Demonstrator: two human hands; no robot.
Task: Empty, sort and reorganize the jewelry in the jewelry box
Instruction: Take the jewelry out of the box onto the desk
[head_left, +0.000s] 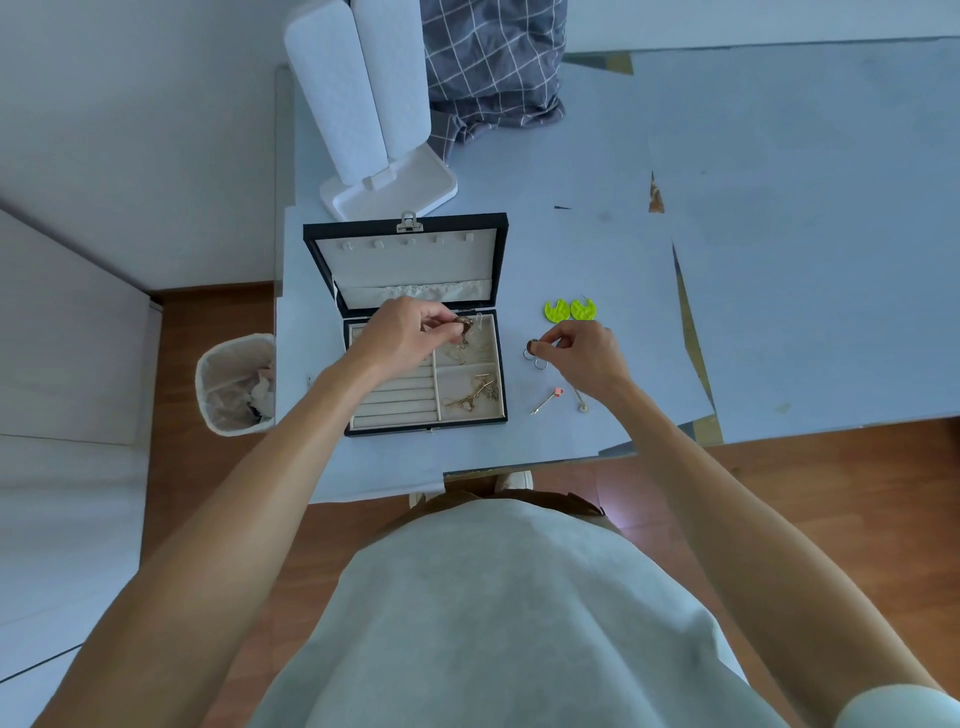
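Note:
A black jewelry box (322, 270) with cream lining stands open on the table. My left hand (400, 327) hovers over its upper right compartment, pinching a small brown earring (464, 326) above tangled gold chains (470, 353). More gold jewelry (475, 396) lies in the lower right compartment. My right hand (584, 356) is right of the box, pinching a small brown piece (533, 344) just above two silver rings (535, 359) on the table. Two neon green earrings (570, 309) lie beyond that hand. Two long pins (545, 401) lie near the front edge.
A white folding mirror stand (384, 192) rises behind the box. Grey checked cloth (493, 67) lies at the back. The table is covered in pale blue paper (779, 260). A white waste bin (234, 384) stands on the wooden floor at the left.

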